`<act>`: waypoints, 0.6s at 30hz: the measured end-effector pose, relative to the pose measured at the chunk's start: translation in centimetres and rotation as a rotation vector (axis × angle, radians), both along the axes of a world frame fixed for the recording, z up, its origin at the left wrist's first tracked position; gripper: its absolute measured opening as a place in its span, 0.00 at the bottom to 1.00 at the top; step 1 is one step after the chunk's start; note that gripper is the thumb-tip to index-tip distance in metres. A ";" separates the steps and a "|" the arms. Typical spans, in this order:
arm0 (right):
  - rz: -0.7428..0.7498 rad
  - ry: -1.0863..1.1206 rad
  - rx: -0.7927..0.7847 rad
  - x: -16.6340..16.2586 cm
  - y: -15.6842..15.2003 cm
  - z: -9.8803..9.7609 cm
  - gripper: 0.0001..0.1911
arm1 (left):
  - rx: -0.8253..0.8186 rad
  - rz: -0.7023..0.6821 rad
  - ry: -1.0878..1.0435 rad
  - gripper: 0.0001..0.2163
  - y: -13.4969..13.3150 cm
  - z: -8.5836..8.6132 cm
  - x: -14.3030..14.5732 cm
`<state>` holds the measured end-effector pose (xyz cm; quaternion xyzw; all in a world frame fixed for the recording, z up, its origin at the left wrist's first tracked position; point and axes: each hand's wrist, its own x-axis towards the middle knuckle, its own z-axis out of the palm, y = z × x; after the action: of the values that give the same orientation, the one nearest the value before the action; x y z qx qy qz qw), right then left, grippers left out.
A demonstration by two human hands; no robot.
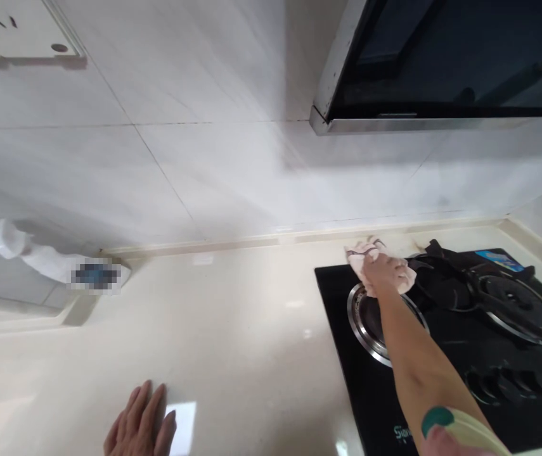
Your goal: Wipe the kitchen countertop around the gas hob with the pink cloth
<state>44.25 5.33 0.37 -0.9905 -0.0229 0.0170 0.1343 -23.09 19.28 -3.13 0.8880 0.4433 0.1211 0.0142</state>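
My right hand presses a pale pink cloth against the back left part of a black glass gas stove. Its fingers are bent over the cloth, and my forearm reaches across the left burner with its shiny metal ring. Low in the view, my left hand rests on the cream countertop with its fingers stretched out and nothing in them.
A white spray bottle lies or leans at the left by the wall corner. Black pot supports stand on the stove's right side. A dark range hood juts out above the stove. Wall sockets are at upper left.
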 end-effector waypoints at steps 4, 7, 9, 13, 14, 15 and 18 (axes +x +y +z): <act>-0.135 0.019 -0.006 1.4 0.1 -0.2 0.27 | 0.011 0.000 0.019 0.31 -0.2 0.2 0.3; -0.120 0.024 -0.013 -0.2 1.4 -0.8 0.29 | -0.015 0.030 0.049 0.29 -0.4 0.4 0.6; -0.065 0.029 -0.020 -2.0 2.4 -1.1 0.31 | -0.030 0.049 0.057 0.28 -0.5 0.6 0.9; 0.117 0.011 -0.034 -6.4 4.0 -0.9 0.34 | -0.021 0.051 0.049 0.27 -0.3 1.0 1.2; 0.166 -0.001 -0.036 -7.5 4.1 -0.8 0.34 | -0.021 0.052 0.051 0.27 -0.3 1.0 1.2; 0.215 -0.014 -0.038 -8.7 4.2 -0.6 0.34 | -0.026 0.054 0.057 0.27 -0.1 1.0 1.2; 0.369 -0.036 -0.039 -12.2 3.4 0.0 0.33 | -0.049 0.068 0.078 0.28 0.2 0.8 1.1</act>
<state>32.05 8.76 0.32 -0.9721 -0.2063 0.0243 0.1091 -22.00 19.50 -2.29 0.8758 0.4765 0.0758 0.0144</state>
